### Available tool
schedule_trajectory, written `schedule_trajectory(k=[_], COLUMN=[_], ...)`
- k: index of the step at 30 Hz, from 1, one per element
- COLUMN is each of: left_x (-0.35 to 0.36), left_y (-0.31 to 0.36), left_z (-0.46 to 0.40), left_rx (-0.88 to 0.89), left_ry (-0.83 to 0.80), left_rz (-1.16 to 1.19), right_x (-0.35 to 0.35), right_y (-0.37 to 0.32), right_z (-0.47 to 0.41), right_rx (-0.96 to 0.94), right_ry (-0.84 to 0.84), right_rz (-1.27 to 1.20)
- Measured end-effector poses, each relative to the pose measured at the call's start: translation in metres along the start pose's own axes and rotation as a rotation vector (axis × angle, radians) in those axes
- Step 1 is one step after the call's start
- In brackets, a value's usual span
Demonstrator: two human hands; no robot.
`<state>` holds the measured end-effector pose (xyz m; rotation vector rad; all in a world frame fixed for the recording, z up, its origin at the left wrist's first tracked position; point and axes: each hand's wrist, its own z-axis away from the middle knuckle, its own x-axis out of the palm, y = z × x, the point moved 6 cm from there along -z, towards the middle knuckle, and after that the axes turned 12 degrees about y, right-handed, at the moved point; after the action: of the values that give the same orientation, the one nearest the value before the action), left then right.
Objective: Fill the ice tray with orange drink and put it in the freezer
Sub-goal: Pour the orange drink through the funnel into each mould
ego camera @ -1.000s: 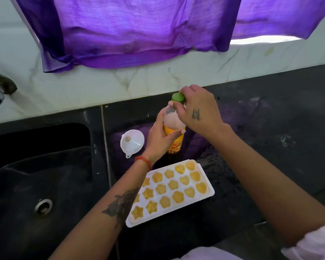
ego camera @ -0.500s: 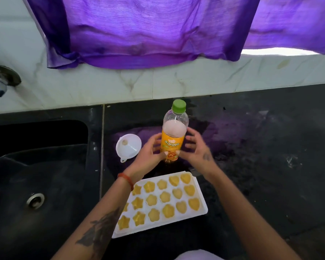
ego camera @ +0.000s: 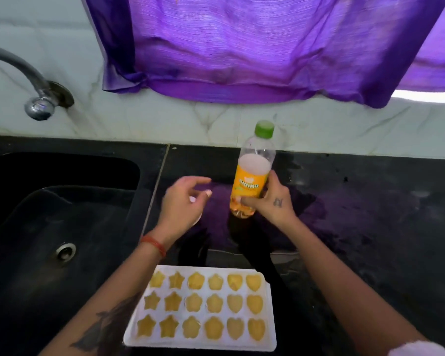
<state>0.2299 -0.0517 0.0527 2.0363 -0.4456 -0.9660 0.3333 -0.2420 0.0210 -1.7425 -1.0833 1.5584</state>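
My right hand (ego camera: 274, 201) curls round the lower part of the orange drink bottle (ego camera: 252, 176), thumb across its front, and the bottle stands upright on the black counter (ego camera: 370, 214) with its green cap (ego camera: 264, 129) on. My left hand (ego camera: 183, 204) hangs just left of the bottle, apart from it, fingers loosely spread and holding nothing; a sliver of something white shows under its palm, too hidden for me to name. The ice tray (ego camera: 203, 340) lies near me between my forearms, well short of the bottle, its star, flower and heart cells all orange. The black sink (ego camera: 62, 214) is sunk in at the left under a tap (ego camera: 37, 106) cut off by the edge. Behind runs a pale marble wall (ego camera: 165, 119) with a purple curtain (ego camera: 254, 47) hanging over it.
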Motion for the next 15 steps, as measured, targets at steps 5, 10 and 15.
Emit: schedule_trajectory(k=[5,10,15], left_x=[-0.026,-0.014,0.003], left_y=[-0.026,-0.065,-0.093], left_z=[-0.046,-0.062,-0.056], left_rx=[-0.126,-0.374,-0.7], left_ry=[0.104,-0.214,-0.462], left_rz=[-0.29,-0.601,-0.467], right_x=[0.017,0.032,0.039], right_y=[-0.007,0.004,0.017], right_z=[-0.086,-0.136,-0.147], right_rx=[-0.055,-0.048,-0.001], right_ry=[-0.003,0.01,0.017], right_rz=[0.043,0.08,0.079])
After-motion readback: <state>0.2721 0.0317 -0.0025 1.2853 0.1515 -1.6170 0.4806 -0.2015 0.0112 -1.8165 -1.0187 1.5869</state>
